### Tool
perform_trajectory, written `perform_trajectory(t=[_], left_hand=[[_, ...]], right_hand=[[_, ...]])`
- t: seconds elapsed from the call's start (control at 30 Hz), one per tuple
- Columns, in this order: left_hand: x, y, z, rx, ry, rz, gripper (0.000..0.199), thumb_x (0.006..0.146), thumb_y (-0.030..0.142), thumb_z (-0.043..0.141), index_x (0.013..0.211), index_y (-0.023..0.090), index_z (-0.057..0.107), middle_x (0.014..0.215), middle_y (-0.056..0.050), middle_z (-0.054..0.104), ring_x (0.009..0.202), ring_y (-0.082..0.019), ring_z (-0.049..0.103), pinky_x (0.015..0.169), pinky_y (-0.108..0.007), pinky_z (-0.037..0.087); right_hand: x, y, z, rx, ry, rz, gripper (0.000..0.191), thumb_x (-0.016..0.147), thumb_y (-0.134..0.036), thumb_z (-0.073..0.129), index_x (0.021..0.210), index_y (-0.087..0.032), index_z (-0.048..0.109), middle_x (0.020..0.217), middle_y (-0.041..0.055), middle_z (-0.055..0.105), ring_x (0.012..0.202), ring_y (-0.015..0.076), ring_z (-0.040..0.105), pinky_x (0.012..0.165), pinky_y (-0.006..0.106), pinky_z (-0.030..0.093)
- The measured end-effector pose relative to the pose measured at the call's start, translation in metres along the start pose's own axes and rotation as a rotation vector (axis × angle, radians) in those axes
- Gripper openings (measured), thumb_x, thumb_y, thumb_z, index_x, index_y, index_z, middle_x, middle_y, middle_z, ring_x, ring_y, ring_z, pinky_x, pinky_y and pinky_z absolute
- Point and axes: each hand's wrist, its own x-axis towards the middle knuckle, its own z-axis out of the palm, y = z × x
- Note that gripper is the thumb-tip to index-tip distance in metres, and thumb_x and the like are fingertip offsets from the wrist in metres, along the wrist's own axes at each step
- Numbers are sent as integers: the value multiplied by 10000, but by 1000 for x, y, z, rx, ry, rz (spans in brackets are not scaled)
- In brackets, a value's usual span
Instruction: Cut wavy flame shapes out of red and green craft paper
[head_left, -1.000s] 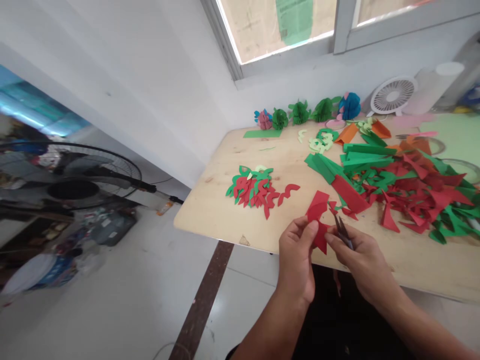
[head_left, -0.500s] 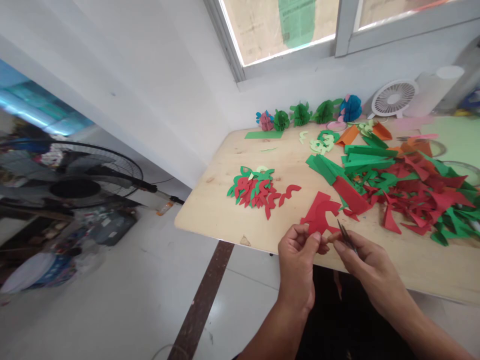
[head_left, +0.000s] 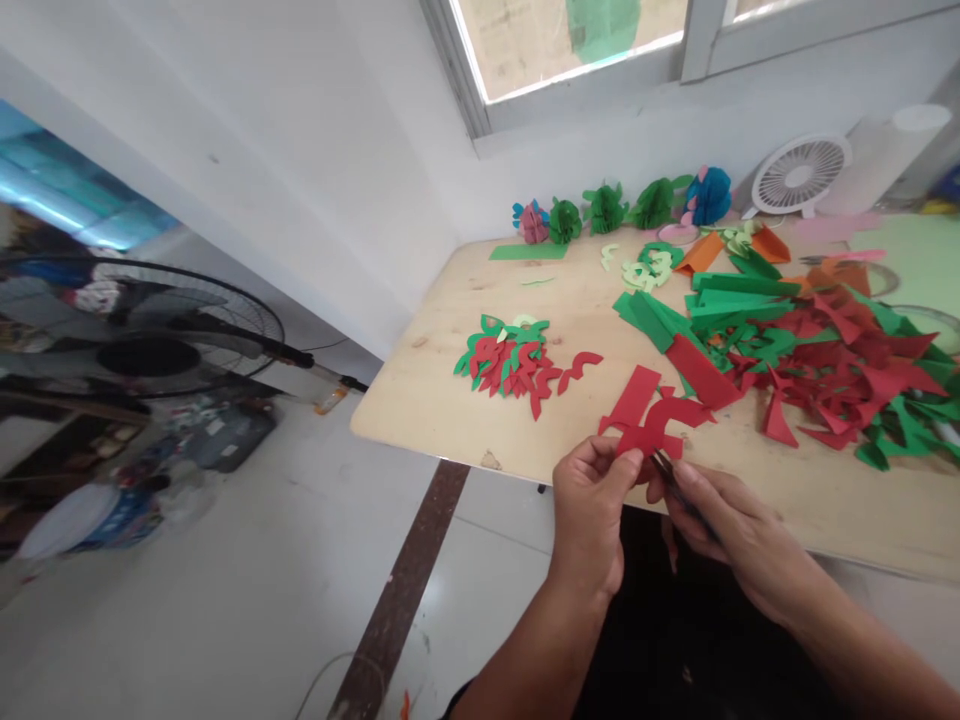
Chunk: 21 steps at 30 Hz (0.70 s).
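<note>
Pinched between the thumb and fingers of my left hand point(head_left: 592, 500) is a red paper piece point(head_left: 639, 438) with curved cut edges, held over the table's front edge. My right hand point(head_left: 716, 505) grips small dark scissors point(head_left: 679, 490), whose tips lie against the lower right side of that paper. My fingers hide the scissors' handles. Just beyond my hands lies a folded red paper strip point(head_left: 634, 392). Farther left on the table sits a pile of red and green paper cutouts point(head_left: 510, 365), with a loose red wavy cutout point(head_left: 581, 368) beside it.
Red and green scraps point(head_left: 832, 370) cover the right of the wooden table point(head_left: 420, 370). Along the wall stand several paper honeycomb figures point(head_left: 606, 208) and a small white fan point(head_left: 801, 178). A large black floor fan point(head_left: 150, 355) is at the left.
The scissors have moved left and down, their tips now against the red paper. That paper has turned in my left hand. The view has tilted slightly downward.
</note>
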Motion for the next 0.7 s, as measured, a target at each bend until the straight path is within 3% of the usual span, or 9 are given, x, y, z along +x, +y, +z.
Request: perform_trajectory(t=[0.7], left_hand=[[-1, 7, -3, 80, -16, -26, 112, 662, 199, 697, 661, 135, 604, 610, -10, 646, 557, -107, 584, 703, -289, 487]], right_hand=[[2, -10, 3, -86, -6, -11, 480, 800, -628, 479, 667, -173, 551, 474, -68, 317, 410, 76, 266, 381, 193, 197]])
